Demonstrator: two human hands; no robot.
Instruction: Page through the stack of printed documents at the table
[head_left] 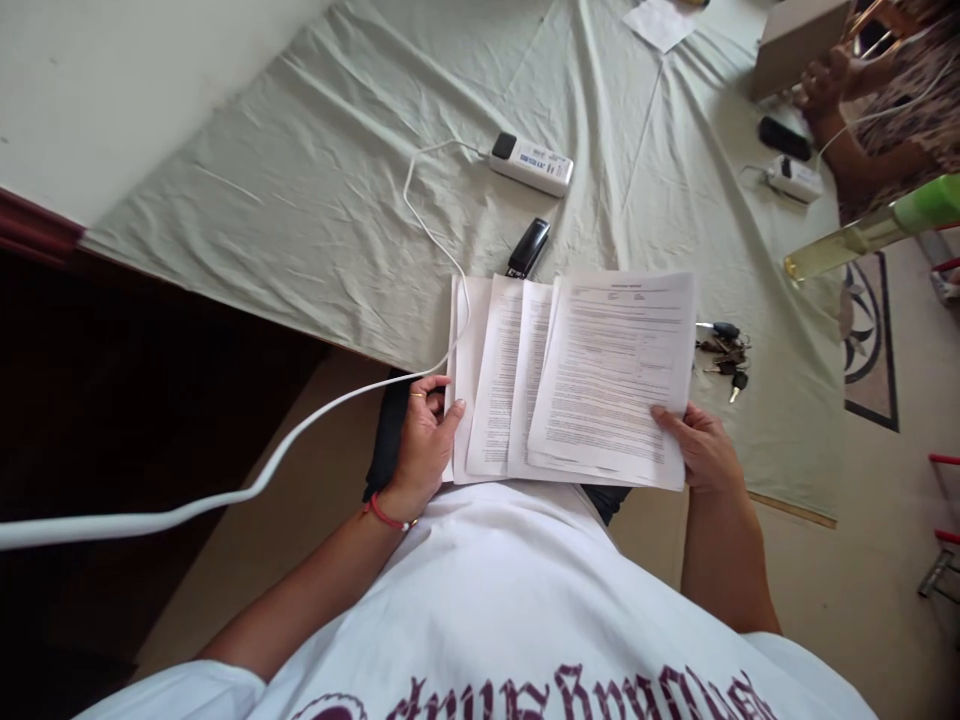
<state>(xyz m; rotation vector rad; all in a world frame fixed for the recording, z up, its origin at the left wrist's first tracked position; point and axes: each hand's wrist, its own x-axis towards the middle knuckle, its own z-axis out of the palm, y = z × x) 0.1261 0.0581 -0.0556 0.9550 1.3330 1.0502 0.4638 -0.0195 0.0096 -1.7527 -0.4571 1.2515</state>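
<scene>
I hold a fanned stack of printed paper sheets (592,370) over the near edge of a table covered with a pale green cloth (300,190). My left hand (424,440) grips the stack's left edge, thumb on top. My right hand (701,445) grips the lower right corner of the top sheet. A red thread band circles my left wrist.
A black stapler (529,247) lies just beyond the papers. A white power bank (532,163) with a white cable (225,490) runs toward me. Keys (724,352) lie right of the papers. Another person's hand (825,80) holds a box at the top right, near a yellow-green bottle (870,232).
</scene>
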